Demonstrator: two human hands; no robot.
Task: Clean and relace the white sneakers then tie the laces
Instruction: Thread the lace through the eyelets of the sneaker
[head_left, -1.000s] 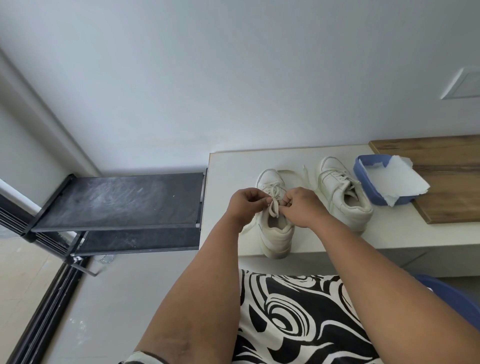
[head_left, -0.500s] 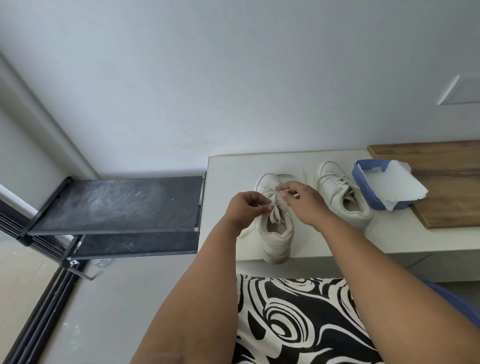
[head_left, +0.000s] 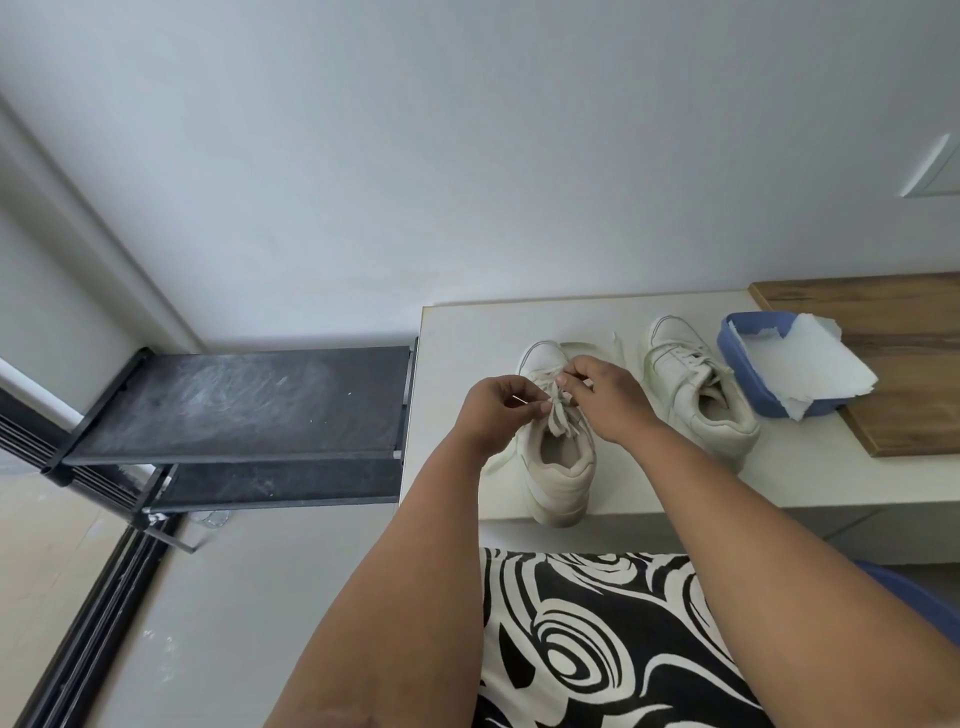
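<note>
Two white sneakers stand on a white bench (head_left: 467, 332), toes toward the wall. The nearer sneaker (head_left: 560, 467) sits at the bench's front edge with its heel toward me. Over its tongue, my left hand (head_left: 498, 410) pinches one part of the cream lace (head_left: 560, 415) and my right hand (head_left: 605, 395) pinches another part just above it. Loose lace ends trail off beside the shoe on both sides. The second sneaker (head_left: 696, 395) stands to the right, laced, with no hand on it.
A blue tray (head_left: 737, 358) holding white paper towel (head_left: 810, 364) sits right of the shoes, partly on a wooden board (head_left: 893, 374). A dusty black shoe rack (head_left: 244, 405) stands left of the bench. My black-and-white patterned lap (head_left: 597, 639) fills the foreground.
My right hand has moved up toward the shoe's toe end, drawing the lace with it. The left hand stays at the tongue. The view has shifted slightly.
</note>
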